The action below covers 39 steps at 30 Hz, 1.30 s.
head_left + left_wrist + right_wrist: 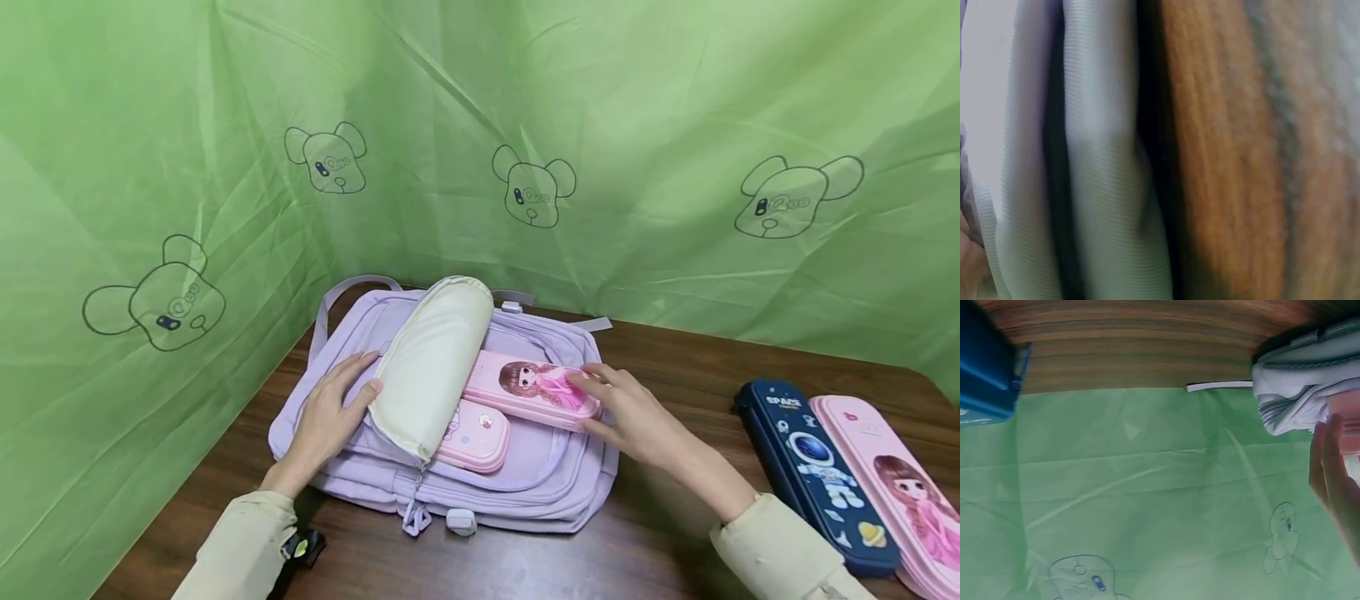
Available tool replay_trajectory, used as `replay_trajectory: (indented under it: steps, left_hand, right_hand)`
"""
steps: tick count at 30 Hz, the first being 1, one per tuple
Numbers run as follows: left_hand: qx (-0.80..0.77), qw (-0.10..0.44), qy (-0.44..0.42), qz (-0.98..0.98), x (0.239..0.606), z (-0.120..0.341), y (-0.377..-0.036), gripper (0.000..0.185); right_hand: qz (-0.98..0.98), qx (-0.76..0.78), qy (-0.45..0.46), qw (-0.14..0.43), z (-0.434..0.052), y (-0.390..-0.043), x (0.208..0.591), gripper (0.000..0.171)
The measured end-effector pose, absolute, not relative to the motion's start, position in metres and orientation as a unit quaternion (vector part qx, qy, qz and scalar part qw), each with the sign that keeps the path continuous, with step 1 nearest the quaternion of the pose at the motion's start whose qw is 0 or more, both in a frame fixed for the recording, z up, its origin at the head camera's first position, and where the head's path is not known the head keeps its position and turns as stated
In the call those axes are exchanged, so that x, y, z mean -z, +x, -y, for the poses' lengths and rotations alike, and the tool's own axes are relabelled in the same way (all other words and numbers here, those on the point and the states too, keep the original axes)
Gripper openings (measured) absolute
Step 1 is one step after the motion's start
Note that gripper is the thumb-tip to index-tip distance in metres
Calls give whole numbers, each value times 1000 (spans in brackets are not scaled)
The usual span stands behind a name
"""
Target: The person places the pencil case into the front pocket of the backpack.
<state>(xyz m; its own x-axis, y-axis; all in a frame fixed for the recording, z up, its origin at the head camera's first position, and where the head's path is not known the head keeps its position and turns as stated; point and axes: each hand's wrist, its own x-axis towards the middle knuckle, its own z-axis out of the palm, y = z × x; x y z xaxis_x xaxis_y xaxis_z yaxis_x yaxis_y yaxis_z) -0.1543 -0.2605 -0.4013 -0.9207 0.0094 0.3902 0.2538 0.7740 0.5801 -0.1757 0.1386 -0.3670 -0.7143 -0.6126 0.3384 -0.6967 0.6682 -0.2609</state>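
A lilac backpack (pixel 592 492) lies on the table, its front pocket flap (pixel 435 367) folded back to show a cream lining. Two pencil cases stick out from beneath the flap. The upper one is a pink pencil case with a doll picture (pixel 483 375). The lower is a smaller pink pencil case (pixel 487 446) with small printed figures. My right hand (pixel 637 417) grips the doll case's right end, fingers on top and thumb at its near edge. My left hand (pixel 330 412) rests on the backpack's left side, thumb and fingertips at the flap's edge.
At the right of the table (pixel 675 350) lie a navy space pencil case (pixel 817 483) and a second pink doll pencil case (pixel 892 475), side by side. A green curtain (pixel 637 108) with bear drawings hangs behind and to the left. A black strap lies by the left sleeve.
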Motion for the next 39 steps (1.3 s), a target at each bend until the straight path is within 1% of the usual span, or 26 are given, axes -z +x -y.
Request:
replay_trajectory:
  steps: [7,14,17,22,25,31,34,39]
  left_hand:
    - [335,186,-68,921,403,262,-151,46]
    - [340,201,-72,916,402,260,-153,44]
    - [341,201,-72,915,402,258,-154,44]
    - [341,198,-75,916,402,256,-153,44]
    - [341,199,-75,916,403,256,-153,44]
    - [339,200,-70,917,403,257,-154,44]
    - [339,202,-69,916,402,257,-154,44]
    - [336,207,-70,916,402,258,-154,44]
  right_hand:
    - [894,-194,386,122,-112,-186,380,58]
    - [888,-216,384,131,-97,-193,384,61]
    - [888,-218,386,123,-95,-196,382,62]
    - [892,-229,380,79,-99,-201,377,61]
    - [894,-247,368,68,-106,-201,375,58]
    - [886,-270,367,89,-109,-202,382,46]
    - [881,-280,369,96,-99,-203,386,45]
    - [871,-321,359,96,-73,-205,392,49]
